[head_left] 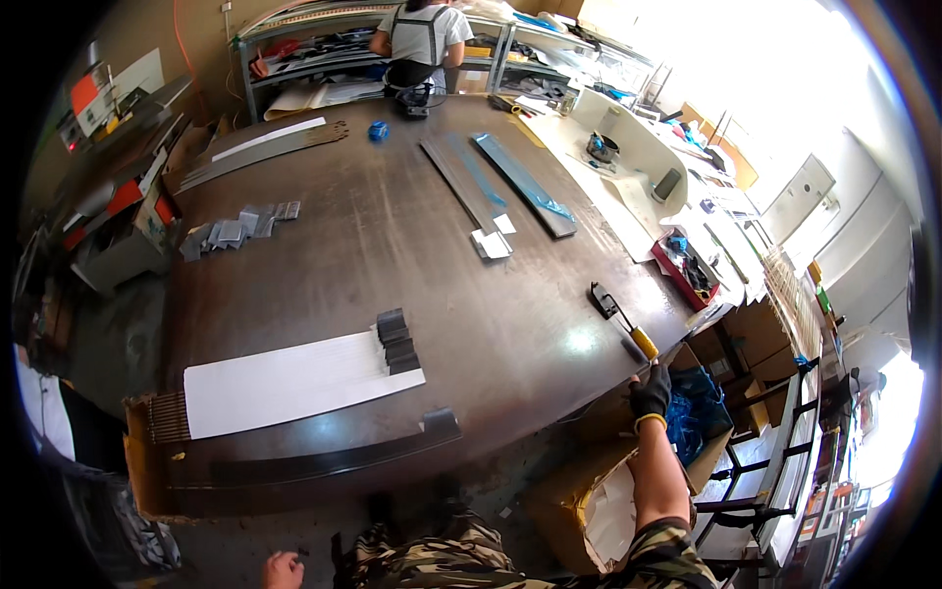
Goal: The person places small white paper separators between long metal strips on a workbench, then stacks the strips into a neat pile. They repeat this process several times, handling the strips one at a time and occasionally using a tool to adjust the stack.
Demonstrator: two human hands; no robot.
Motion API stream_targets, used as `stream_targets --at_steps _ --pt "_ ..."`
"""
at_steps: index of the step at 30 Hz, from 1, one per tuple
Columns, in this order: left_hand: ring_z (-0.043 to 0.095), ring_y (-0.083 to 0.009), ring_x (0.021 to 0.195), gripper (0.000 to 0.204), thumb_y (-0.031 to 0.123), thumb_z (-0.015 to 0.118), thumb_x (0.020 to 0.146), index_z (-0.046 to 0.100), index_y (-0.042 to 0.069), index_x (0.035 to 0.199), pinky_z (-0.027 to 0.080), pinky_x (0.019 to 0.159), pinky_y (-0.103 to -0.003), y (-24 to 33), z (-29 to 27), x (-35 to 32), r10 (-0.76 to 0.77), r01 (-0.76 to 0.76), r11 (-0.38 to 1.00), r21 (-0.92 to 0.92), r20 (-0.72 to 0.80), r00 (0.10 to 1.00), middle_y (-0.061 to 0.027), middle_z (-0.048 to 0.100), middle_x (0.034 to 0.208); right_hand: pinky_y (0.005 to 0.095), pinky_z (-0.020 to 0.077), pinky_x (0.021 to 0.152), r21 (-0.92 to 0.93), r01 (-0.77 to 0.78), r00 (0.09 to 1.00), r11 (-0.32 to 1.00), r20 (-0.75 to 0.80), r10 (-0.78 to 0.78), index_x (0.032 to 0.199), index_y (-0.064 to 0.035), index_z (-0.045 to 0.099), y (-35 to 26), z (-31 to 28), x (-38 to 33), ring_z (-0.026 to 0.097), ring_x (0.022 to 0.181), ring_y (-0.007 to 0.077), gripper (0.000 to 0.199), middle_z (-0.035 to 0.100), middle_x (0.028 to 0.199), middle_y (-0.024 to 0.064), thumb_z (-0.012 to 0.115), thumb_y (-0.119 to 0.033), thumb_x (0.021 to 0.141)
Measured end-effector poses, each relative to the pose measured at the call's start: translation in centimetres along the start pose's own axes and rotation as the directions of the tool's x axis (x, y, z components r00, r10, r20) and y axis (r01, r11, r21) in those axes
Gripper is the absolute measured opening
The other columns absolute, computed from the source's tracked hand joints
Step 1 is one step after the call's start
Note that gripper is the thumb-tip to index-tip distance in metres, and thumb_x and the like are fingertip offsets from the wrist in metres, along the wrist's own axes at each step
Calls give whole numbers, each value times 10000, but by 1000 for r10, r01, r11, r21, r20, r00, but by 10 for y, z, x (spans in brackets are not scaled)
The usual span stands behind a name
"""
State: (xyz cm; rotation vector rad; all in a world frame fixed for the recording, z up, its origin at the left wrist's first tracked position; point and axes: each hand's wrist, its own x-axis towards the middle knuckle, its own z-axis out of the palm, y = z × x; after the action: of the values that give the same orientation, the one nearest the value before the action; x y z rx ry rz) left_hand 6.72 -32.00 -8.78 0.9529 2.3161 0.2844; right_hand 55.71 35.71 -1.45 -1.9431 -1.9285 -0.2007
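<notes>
My right hand (650,395), in a black glove with a yellow cuff, reaches up to the right edge of the big dark metal table (510,324). Its fingertips are at the tip of a yellow-handled tool (643,343) with a black head that lies near that edge; I cannot tell if they touch. My left hand (283,569) hangs low by my camouflage trousers, bare, fingers curled, holding nothing. A white sheet (294,380) lies near the front edge, with a stack of dark metal pieces (397,344) on its right end.
A long dark bar (334,456) lies along the front edge. Grey metal pieces (235,231) sit at left, long metal strips (469,182) further back. A cardboard box with blue bags (699,412) stands under my right arm. Another person (422,34) works at far shelves.
</notes>
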Motion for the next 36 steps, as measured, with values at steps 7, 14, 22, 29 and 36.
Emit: stream_targets --at_steps 7,14,22,29,36 --pt "638 -309 1059 356 283 635 945 649 8 1169 515 885 -421 -9 62 -46 -392 423 864 -272 164 905 -142 679 1156 442 429 1037 -46 -28 983 999 182 36 1442 -10 433 -1 29 86 522 1237 402 883 560 1310 228 761 -473 765" --pt "634 -290 1055 347 290 620 957 648 15 1168 511 877 -422 54 29 -43 -344 360 910 -205 108 933 -131 676 1157 452 512 755 156 -254 949 955 232 215 1150 -58 600 -17 83 45 646 844 355 531 652 883 166 694 -476 837" --pt "618 -304 1023 303 258 635 943 651 41 1155 498 879 -448 18 32 9 -314 337 842 -422 125 941 -140 660 1068 328 524 676 267 -827 536 -495 643 -548 1100 -34 578 -94 -9 -147 618 740 193 665 631 882 76 533 -669 909" --pt "667 -209 803 121 173 711 828 706 84 911 535 726 -371 -2 -26 47 -114 74 954 -291 -124 986 -77 707 860 290 504 628 -153 -937 227 -314 417 -880 1120 -31 549 -193 -17 -268 615 697 164 667 604 833 57 528 -665 912" --pt "657 -325 828 130 115 692 823 718 32 919 534 759 -393 -45 -134 29 18 -147 979 -143 -653 758 -142 686 903 291 508 633 182 -962 270 -205 497 -825 1135 -52 529 -287 -70 -365 595 745 178 654 559 905 53 805 -509 757"
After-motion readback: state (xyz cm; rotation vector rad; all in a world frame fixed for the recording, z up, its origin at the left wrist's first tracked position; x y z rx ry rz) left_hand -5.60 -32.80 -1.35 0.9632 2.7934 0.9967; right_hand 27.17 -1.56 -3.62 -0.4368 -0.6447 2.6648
